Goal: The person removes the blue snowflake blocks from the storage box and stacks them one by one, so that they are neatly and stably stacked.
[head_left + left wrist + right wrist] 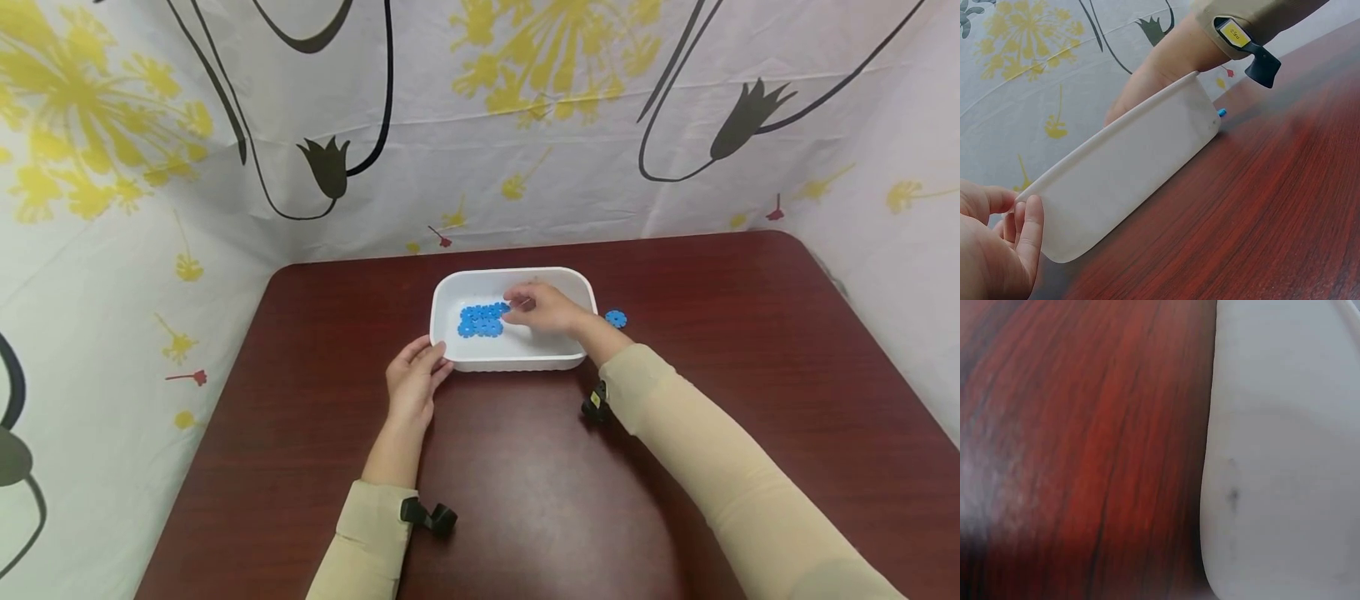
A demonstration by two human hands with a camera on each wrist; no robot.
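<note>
My left hand [414, 383] grips the near left corner of a white plastic tray [517, 364], thumb at the rim and fingers against the outer wall. In the left wrist view the left hand [997, 234] holds that same corner. Inside the tray, my right hand [546, 308] pinches a blue notched plastic disc [503, 307] at the right end of a group of discs. Several such blue discs [478, 322] lie close together in rows on the tray floor. The right wrist view shows only the tray's outer wall [1285, 487] and the tabletop, with the hand out of sight.
Another blue disc [616, 318] lies on the dark red wooden table [540, 483], just right of the tray. A white cloth with yellow and grey flower prints [420, 167] hangs behind the table and at its sides. Each sleeve carries a black wrist camera [431, 517].
</note>
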